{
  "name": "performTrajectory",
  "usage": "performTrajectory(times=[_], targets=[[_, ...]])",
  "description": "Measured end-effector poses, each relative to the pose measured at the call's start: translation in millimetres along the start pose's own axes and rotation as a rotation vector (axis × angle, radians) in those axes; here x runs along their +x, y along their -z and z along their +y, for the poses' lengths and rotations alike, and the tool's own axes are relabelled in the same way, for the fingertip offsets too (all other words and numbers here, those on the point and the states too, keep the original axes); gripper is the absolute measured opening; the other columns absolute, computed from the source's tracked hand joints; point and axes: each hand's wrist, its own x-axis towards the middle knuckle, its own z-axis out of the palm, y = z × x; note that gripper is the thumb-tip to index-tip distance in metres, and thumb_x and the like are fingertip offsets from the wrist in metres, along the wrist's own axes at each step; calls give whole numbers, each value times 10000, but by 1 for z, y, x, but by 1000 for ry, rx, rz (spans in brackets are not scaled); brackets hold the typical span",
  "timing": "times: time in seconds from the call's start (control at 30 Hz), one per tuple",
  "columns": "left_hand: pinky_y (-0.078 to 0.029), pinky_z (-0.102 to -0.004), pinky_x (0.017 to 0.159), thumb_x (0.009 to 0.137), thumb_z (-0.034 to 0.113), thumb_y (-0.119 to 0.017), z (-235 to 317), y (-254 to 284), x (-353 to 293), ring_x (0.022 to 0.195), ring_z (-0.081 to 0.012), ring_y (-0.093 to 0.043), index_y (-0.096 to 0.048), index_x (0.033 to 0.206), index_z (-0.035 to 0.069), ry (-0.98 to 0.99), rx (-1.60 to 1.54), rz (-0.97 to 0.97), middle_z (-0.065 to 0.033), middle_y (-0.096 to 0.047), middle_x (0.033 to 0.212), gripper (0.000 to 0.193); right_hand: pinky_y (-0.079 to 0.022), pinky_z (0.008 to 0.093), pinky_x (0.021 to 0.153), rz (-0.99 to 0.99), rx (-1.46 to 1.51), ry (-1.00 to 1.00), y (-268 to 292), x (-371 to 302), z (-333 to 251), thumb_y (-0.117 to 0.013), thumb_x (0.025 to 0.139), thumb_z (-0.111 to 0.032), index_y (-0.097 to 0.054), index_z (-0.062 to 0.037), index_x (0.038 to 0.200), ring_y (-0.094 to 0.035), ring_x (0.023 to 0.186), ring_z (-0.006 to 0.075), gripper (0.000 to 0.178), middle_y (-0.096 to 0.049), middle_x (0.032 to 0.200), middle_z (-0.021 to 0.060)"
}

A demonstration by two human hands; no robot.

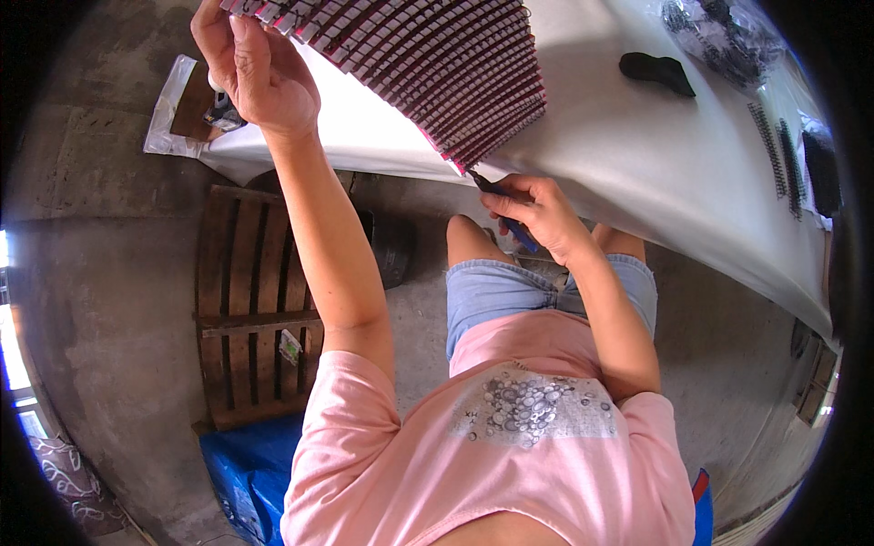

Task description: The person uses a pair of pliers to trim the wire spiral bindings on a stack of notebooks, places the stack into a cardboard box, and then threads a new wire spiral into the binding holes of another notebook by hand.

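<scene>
Two bare hands work at a ridged bundle (446, 68) of close-set dark and pale rows with pinkish-red edges. The bundle lies at the top of the view, over the near part of a white-covered table (605, 136). It runs from the left hand to a lower corner near the table's front edge; its upper part extends out of the picture.

Left hand (273, 86): positioned at the bundle's left end. The fingers and thumb are drawn in narrow and hold that end.

Right hand (549, 218): positioned in front of the table edge, above the seated person's lap. The fingers are wrapped around a plier-like hand tool (492, 187) with blue on its handles. The tool's dark tip is directed up and left and meets the lower corner of the bundle; whether it grips anything there cannot be told.

Table, right side: a black curved flat piece (655, 70) lies apart from the bundle. Beyond it is a clear plastic bag (728, 44) with dark contents. Nearer the right edge, black toothed strips (767, 150) lie side by side.

Floor, left side: a slatted wooden pallet (239, 273) stands near a blue sheet-like item (250, 469).
</scene>
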Motion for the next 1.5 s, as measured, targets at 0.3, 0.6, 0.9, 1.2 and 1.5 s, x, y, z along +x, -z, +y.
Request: performTrajectory(times=[0.3,0.6,0.9,1.2,1.5], targets=[[-368,-374,1006,885,358,-510,1,-5,2,1189,-263,-472,-390,1282,-60,11,-4,23,-195,-433,1317,589,-440,385,801,506,-1006,616,-10,-11,5,-732,722,-305,-644,-123,1028,-577,867,259,367,-574,928,64],[-363,-360,1006,897,328,-501,2,-3,0,1184,-256,-478,-390,1281,-64,24,-31,17,-195,-445,1307,560,-410,420,836,532,-1175,646,-18,-14,10,-704,734,-312,-608,-141,1070,-536,983,247,389,-512,1035,68],[-376,-353,996,917,308,-481,-1,-2,1,1178,-245,-486,-385,1291,-62,11,-52,-10,-190,-448,1309,535,-461,344,630,299,-557,442,-16,-2,20,-692,803,-293,-615,-71,998,-590,664,241,306,-613,795,54],[-451,-400,963,961,241,-377,0,-6,3,1130,-264,-537,-440,1203,-21,-16,-43,108,-219,-515,1231,362,-484,362,696,184,-411,298,-8,-4,6,-690,803,-311,-634,-25,947,-629,748,282,326,-647,833,130],[-86,-490,1117,845,604,-401,20,-11,7,1330,-311,-297,-683,1058,100,-16,405,37,-164,-509,1285,616,-448,426,748,688,-1015,501,52,-67,-67,-729,739,-287,-608,-54,1059,-566,879,353,413,-579,961,133]])
